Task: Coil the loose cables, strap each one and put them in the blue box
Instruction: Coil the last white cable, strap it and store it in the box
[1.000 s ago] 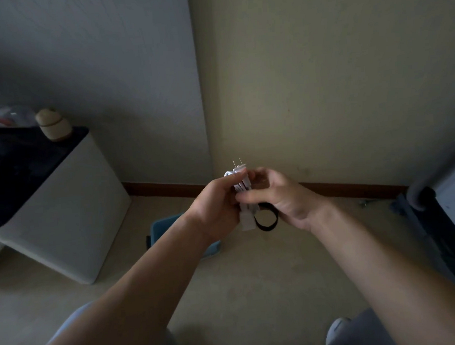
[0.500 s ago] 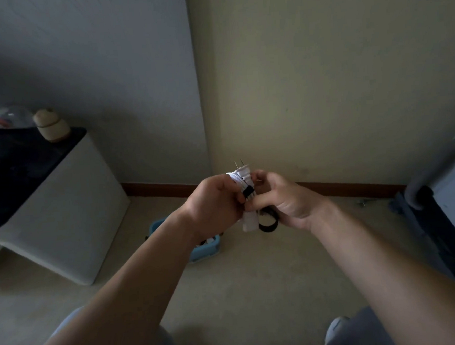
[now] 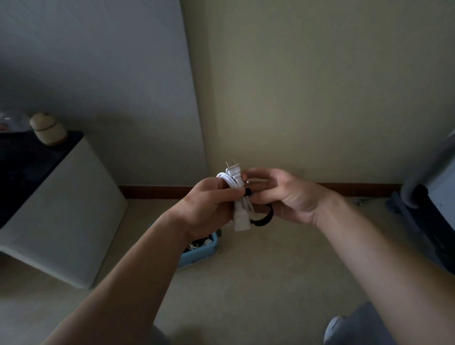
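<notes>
A coiled white power cable [image 3: 239,198] with a two-pin plug pointing up is held in front of me, above the floor. My left hand [image 3: 210,208] grips the coil from the left. A black strap [image 3: 262,219] loops around the bundle and hangs below it on the right. My right hand [image 3: 289,195] pinches the strap at the coil's middle. The blue box [image 3: 199,254] sits on the floor below my left wrist, partly hidden by it, with white and dark cables inside.
A white cabinet [image 3: 59,222] with a dark top stands at the left, carrying a small round jar [image 3: 47,128]. Dark furniture with a grey tube [image 3: 440,194] fills the right edge. Walls meet in a corner ahead, above a brown baseboard [image 3: 158,188].
The strap has been drawn further round the coil, its black band now crossing the middle. Both hands stayed together; the view shifted so more of the blue box shows under my left wrist.
</notes>
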`<state>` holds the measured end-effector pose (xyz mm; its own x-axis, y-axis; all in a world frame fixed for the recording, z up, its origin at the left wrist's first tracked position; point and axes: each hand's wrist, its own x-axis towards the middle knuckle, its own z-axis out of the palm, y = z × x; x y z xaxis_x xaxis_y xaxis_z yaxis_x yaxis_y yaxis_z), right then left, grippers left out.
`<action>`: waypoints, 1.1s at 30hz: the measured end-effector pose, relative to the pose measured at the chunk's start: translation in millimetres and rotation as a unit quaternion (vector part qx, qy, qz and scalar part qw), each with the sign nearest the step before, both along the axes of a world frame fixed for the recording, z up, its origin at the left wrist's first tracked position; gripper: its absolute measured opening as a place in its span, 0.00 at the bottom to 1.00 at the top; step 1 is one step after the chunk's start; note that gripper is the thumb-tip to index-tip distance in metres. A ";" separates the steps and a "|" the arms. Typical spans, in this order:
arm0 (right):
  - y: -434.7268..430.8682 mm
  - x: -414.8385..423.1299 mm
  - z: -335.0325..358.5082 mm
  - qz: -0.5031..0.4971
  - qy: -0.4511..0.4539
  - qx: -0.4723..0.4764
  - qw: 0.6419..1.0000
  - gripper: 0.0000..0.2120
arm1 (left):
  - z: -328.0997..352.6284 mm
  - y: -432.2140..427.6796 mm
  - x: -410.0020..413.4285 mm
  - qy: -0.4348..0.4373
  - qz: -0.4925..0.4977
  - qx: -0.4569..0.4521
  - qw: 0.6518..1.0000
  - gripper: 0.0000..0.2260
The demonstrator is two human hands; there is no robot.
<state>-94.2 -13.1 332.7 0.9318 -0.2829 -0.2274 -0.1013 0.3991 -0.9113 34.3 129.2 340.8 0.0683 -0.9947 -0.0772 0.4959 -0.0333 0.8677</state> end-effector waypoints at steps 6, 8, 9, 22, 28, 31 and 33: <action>-0.7 -3.4 9.1 -0.024 0.018 -0.023 0.999 0.19 | 4.9 -0.5 -3.9 -0.009 0.019 0.024 0.999 0.14; -3.0 -2.5 9.3 -0.049 0.035 -0.061 0.996 0.20 | 1.1 -1.7 -1.8 -0.019 0.046 0.038 0.998 0.13; -4.5 -2.6 9.5 -0.062 0.046 -0.077 0.994 0.19 | -1.0 -2.5 -0.6 -0.023 0.056 0.047 0.997 0.13; -1.6 -3.6 20.7 -0.065 0.085 -0.102 0.989 0.17 | 0.4 -5.0 -3.6 -0.088 0.107 0.101 0.985 0.12; -1.2 -2.1 21.4 -0.060 0.113 -0.082 0.988 0.12 | 2.8 -6.6 -8.6 -0.120 0.111 0.115 0.980 0.09; -1.8 -2.2 23.2 -0.050 0.121 -0.068 0.989 0.11 | 4.1 -5.8 -10.0 -0.134 0.112 0.121 0.977 0.09; -1.8 -2.7 24.7 -0.046 0.127 -0.069 0.988 0.10 | 3.5 -6.5 -9.8 -0.145 0.121 0.118 0.975 0.09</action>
<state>-96.9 -14.9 357.4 0.8186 -0.4073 -0.4050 -0.3037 0.2915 -0.9071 24.6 122.7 344.3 0.3522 -0.9034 -0.2446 0.2498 -0.1611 0.9548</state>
